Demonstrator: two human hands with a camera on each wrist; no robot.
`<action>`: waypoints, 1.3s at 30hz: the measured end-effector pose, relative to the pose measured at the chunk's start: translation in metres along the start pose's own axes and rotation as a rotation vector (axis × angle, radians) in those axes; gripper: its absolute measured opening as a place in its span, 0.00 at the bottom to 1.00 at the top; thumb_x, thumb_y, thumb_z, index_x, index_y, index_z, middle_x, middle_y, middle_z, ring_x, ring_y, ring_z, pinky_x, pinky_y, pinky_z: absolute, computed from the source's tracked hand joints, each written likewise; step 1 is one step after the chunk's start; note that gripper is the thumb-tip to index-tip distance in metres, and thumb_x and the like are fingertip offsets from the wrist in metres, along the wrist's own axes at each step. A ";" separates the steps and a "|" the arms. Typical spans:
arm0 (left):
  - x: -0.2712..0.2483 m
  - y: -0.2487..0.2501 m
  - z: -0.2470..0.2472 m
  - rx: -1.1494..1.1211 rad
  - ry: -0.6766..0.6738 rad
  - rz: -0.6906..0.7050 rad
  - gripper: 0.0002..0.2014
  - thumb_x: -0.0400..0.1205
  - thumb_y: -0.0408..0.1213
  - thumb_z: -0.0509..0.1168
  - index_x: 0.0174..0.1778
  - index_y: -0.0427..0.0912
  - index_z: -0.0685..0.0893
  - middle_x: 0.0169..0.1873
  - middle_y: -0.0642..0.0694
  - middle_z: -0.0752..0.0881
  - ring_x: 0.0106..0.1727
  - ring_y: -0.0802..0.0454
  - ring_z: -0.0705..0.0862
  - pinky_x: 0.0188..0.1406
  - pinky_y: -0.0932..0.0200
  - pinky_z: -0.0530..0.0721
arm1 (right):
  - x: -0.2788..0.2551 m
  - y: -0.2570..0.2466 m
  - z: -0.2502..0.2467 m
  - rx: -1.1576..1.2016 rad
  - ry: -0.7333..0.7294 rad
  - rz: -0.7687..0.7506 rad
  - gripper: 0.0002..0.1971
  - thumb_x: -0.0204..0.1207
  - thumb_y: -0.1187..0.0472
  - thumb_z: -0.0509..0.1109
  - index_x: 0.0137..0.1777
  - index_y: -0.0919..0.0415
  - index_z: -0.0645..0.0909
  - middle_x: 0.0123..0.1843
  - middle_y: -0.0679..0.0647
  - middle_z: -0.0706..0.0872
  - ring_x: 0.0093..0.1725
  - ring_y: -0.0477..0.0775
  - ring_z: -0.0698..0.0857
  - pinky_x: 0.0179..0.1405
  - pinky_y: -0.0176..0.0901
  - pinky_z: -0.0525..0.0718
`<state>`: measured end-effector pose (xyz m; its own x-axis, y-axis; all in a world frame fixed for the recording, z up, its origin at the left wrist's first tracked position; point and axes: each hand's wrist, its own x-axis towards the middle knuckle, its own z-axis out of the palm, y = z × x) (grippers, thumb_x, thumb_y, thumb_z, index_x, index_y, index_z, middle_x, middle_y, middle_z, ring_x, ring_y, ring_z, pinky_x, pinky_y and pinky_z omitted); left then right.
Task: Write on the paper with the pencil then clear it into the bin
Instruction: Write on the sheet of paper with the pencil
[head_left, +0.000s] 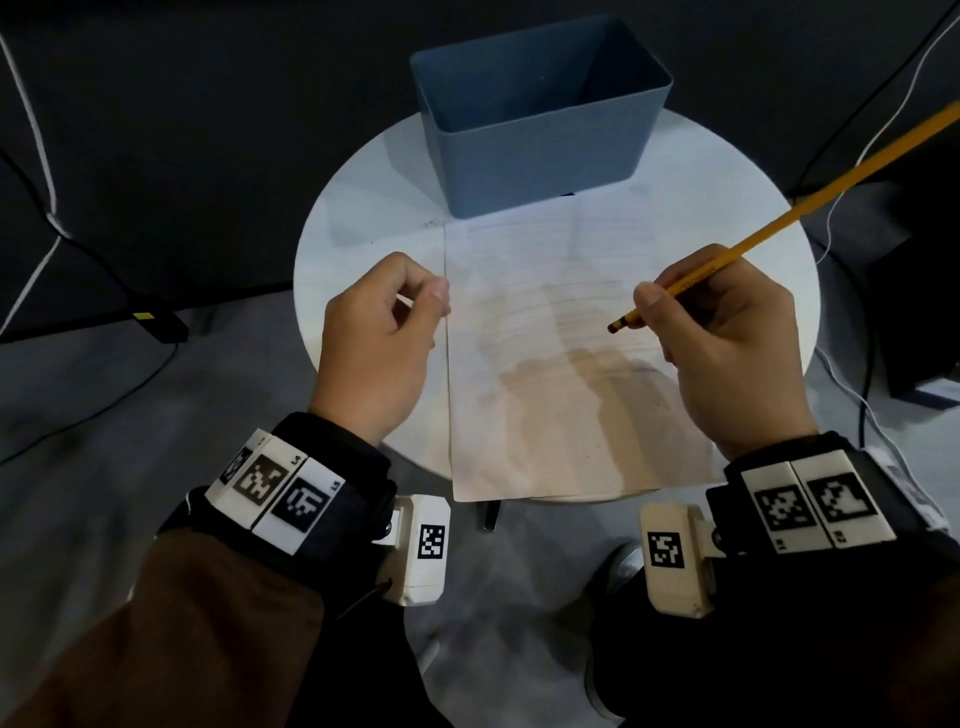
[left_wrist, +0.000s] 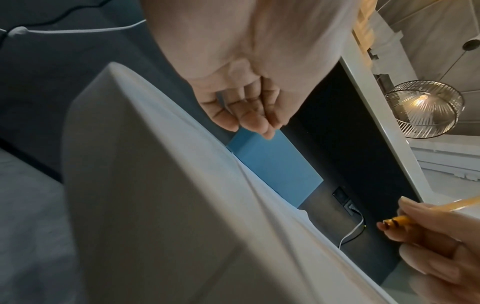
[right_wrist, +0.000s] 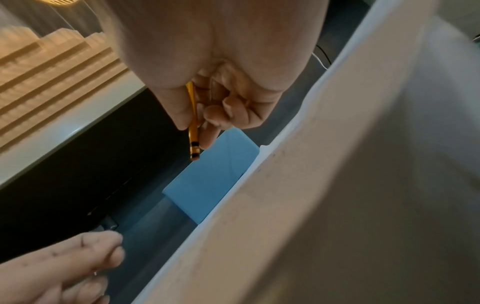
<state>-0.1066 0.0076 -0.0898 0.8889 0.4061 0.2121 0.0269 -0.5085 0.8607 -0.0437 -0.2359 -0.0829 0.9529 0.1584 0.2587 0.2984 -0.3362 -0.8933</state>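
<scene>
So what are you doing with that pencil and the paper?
A person sits at a small round white table. Their right hand holds a yellow pencil above a sheet of lined paper, with the eraser end pointing down, not the tip. Their left hand, fingers curled, is at the paper's left edge. A blue bin stands behind the paper, and looks empty.

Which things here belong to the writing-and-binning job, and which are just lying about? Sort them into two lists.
Job:
pencil, held in the right hand
paper on the round table
blue bin behind the paper
left hand, at the paper's left edge

Lying about:
cables on the floor
hanging lamp
</scene>
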 end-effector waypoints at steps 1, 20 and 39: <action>0.000 0.000 0.000 -0.012 -0.004 0.000 0.06 0.85 0.38 0.67 0.42 0.44 0.83 0.34 0.56 0.86 0.35 0.58 0.84 0.38 0.63 0.83 | 0.000 0.000 -0.001 0.004 0.012 -0.005 0.07 0.84 0.60 0.73 0.49 0.64 0.83 0.38 0.53 0.89 0.35 0.48 0.87 0.38 0.42 0.84; -0.010 -0.013 0.006 0.408 -0.557 0.046 0.53 0.62 0.79 0.61 0.85 0.66 0.58 0.87 0.60 0.45 0.85 0.64 0.35 0.85 0.47 0.35 | -0.006 0.003 -0.011 -0.173 -0.046 0.030 0.07 0.79 0.58 0.78 0.41 0.56 0.86 0.34 0.47 0.90 0.37 0.52 0.88 0.41 0.49 0.88; -0.006 -0.014 -0.010 0.588 -0.600 -0.197 0.35 0.81 0.67 0.60 0.82 0.78 0.50 0.85 0.55 0.29 0.83 0.56 0.25 0.83 0.44 0.29 | -0.020 -0.027 0.066 -0.133 -0.387 -0.135 0.07 0.78 0.59 0.79 0.39 0.55 0.86 0.32 0.42 0.87 0.34 0.49 0.85 0.35 0.30 0.79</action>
<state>-0.1168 0.0195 -0.0983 0.9301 0.1428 -0.3384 0.2910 -0.8485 0.4419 -0.0746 -0.1689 -0.0887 0.8216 0.5375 0.1900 0.4473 -0.4012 -0.7994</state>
